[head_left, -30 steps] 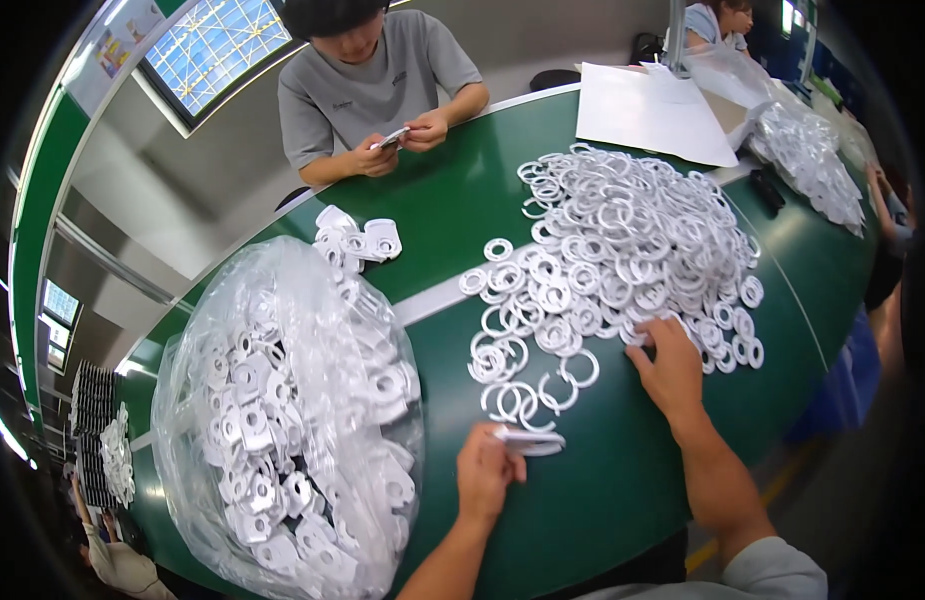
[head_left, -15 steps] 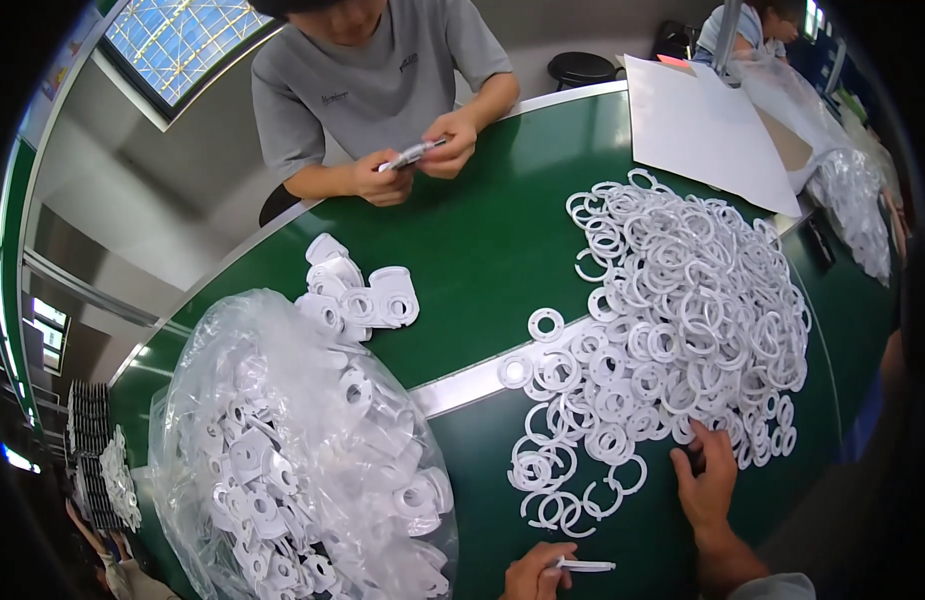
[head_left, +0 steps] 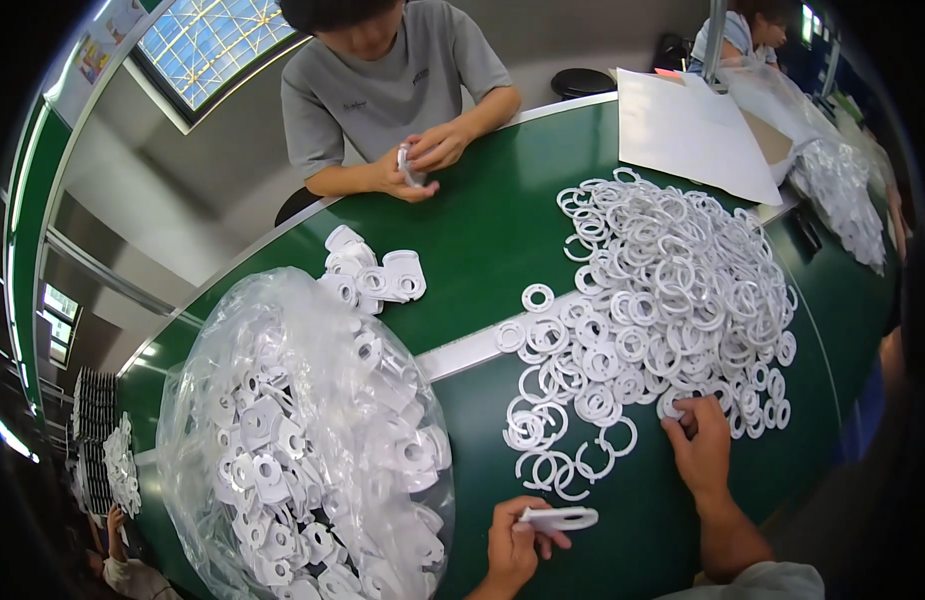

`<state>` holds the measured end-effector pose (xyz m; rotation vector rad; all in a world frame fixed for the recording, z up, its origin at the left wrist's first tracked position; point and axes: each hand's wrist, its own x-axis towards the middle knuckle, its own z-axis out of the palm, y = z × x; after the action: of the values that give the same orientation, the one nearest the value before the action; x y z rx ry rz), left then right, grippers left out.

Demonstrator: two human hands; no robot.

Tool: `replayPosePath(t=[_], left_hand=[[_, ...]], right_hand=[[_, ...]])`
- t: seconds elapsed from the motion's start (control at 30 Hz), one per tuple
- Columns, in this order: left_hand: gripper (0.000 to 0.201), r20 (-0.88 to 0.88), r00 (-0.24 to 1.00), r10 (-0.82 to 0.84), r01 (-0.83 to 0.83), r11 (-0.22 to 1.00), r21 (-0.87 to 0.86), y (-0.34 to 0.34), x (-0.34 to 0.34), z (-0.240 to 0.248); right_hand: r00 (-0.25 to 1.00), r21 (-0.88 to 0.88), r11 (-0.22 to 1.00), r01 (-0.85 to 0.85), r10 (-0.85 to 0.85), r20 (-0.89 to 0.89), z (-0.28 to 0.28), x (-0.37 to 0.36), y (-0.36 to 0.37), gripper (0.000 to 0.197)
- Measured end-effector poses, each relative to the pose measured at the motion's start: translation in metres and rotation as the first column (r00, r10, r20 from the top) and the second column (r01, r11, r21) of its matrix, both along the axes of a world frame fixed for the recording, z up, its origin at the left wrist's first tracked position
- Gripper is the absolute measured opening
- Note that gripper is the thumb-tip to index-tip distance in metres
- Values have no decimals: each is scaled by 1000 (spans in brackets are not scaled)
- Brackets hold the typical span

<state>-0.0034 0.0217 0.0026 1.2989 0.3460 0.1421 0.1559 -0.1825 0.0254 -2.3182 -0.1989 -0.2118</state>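
Observation:
My left hand (head_left: 518, 548) is closed on a flat white plastic plate (head_left: 573, 519) with an opening in it, seen at a slant above the near part of the table. At the near edge of a big heap of white plastic rings (head_left: 683, 270), my right hand (head_left: 705, 450) pinches a white flat ring (head_left: 670, 405) between thumb and fingers. Thinner rings with a gap (head_left: 595, 460) lie loose between my two hands.
A large clear plastic bag (head_left: 313, 400) full of white plates takes up the left of the green table (head_left: 483, 240). A small pile of plates (head_left: 368, 275) lies beyond it. Across the table a person (head_left: 403, 110) handles a white piece. White sheets (head_left: 693, 130) lie at the far right.
My left hand has risen and the plate in it has tilted, showing more of its face. My right hand has closed on a ring. The person opposite has turned the piece they hold.

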Motion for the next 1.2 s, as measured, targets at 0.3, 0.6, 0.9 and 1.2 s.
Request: replayPosePath(t=[0.3,0.6,0.9,1.2], left_hand=[[23,21,987,160,-161,985,60,2,-4,2],[37,90,980,178,-171,982,-79,1,7,8],[43,162,970,181,-139,961,-239,-12,25,16],[36,179,972,153,-98,954,-284,-14,44,12]], right_hand=[[997,63,995,-73,71,44,12,-10,-5,21],[987,87,983,-159,156,36,14,-10,-16,22],[988,106,991,-82,67,139,18,-6,-19,13],[879,594,772,-226,425,-217,38,10,9,20]])
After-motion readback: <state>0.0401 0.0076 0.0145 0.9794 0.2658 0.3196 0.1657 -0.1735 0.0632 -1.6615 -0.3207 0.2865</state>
